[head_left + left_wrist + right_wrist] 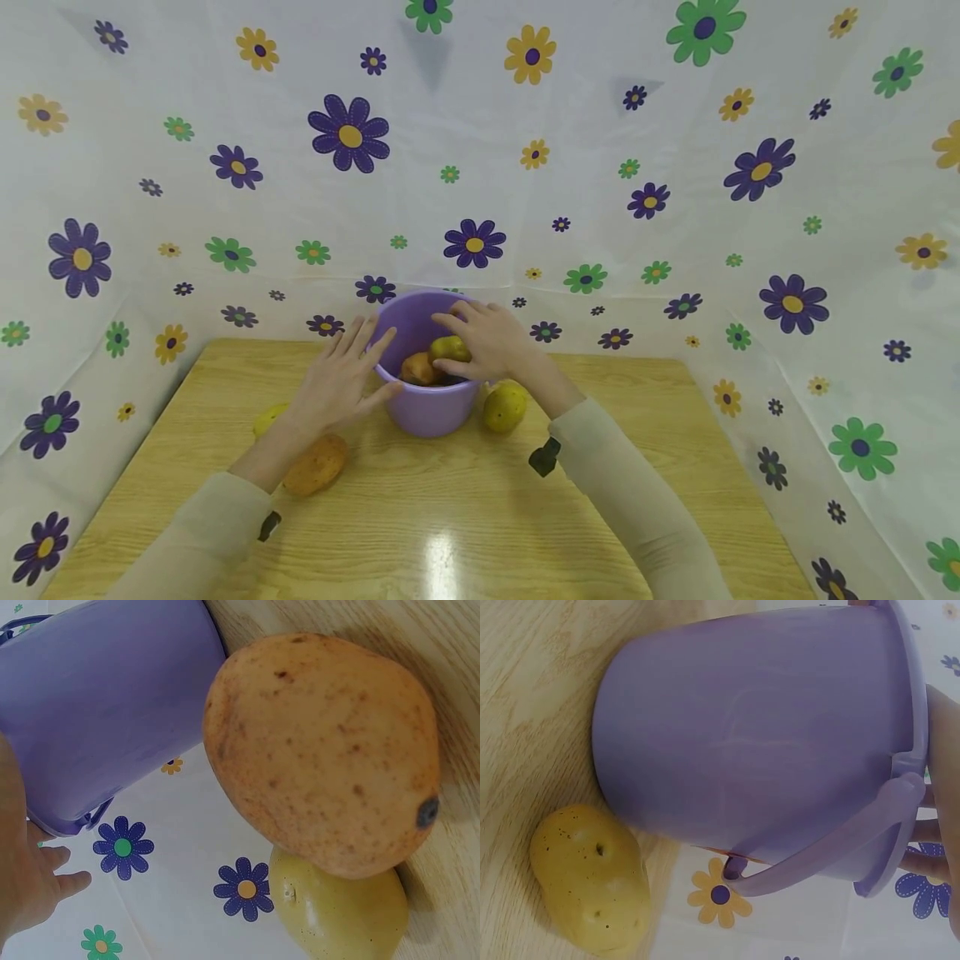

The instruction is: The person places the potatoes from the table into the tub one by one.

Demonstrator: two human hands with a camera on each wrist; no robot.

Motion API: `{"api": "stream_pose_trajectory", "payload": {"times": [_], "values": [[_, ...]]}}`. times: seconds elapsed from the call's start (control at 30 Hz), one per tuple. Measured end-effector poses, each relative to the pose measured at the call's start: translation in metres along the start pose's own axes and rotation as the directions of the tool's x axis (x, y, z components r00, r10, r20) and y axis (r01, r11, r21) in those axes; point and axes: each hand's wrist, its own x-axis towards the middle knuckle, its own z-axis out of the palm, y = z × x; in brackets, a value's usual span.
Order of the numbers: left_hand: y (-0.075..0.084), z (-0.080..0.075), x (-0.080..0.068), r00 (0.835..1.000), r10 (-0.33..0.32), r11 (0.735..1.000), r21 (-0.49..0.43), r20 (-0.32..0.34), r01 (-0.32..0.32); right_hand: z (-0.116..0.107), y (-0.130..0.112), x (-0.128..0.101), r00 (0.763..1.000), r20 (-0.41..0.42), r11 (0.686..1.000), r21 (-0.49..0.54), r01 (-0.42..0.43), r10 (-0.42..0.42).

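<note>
One purple bucket (427, 412) at the far middle of the wooden table (465, 517), upright, handle down against its side. Five potatoes in all. Two over the bucket's mouth: a yellow-green potato (448, 347) pinched by the right hand (487, 337) above the rim, and a brown potato (418, 367) lying inside. One yellow potato (504, 406) on the table just right of the bucket. Two more on the left, near the left forearm: an orange-brown potato (317, 465) and, farther back, a pale yellow potato (268, 417), touching each other in the wrist view. Left hand (341, 379) released, fingers straight, resting against the bucket's left wall and rim.
</note>
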Motion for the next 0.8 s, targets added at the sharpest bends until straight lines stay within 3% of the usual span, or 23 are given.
{"api": "stream_pose_trajectory", "payload": {"times": [0.2, 0.8], "values": [[0.001, 0.000, 0.000, 1.000, -0.004, 1.000, -0.007, 0.006, 0.004, 0.001, 0.003, -0.010, 0.998, -0.066, 0.999, -0.047, 0.018, -0.021], [0.000, 0.000, 0.000, 1.000, 0.003, 1.000, -0.008, -0.008, -0.003, 0.001, 0.002, -0.037, 0.990, -0.122, 0.996, -0.061, 0.067, -0.074]]}}
